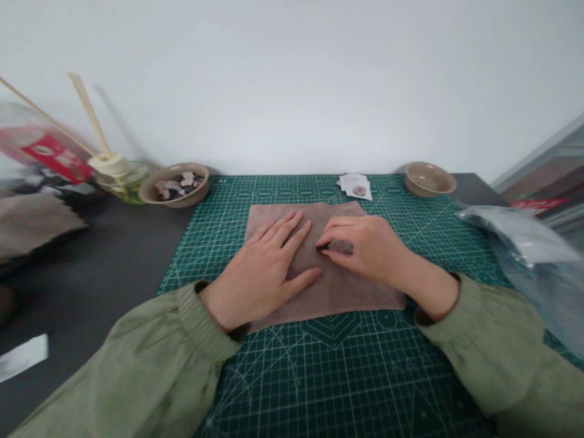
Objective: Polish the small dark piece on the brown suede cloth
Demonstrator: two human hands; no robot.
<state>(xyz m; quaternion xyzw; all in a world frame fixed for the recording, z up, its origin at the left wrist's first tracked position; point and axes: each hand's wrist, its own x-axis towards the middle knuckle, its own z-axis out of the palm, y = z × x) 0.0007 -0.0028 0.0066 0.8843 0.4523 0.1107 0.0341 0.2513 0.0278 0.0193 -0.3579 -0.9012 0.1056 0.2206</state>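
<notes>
Head view: one cloth (356, 292) lies mid-mat (328, 389). Left hand (267, 267) rests spread over it, gripping nothing, apparently steadying the fabric. Right hand (371, 243) pinches a dark piece (322, 247), largely hidden, over the cloth; fingertip hold probably suits its smallness. Filled bowl (189, 198), cards (358, 188) and second bowl (429, 187) stand along the mat's far side, presumably within reach yet clear of both arms.

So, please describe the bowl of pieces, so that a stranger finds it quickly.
Go to the green mat's far left corner. The brown bowl there, beside the bottle with sticks, holds pink and dark pieces; the other bowl, far right, does not.
</notes>
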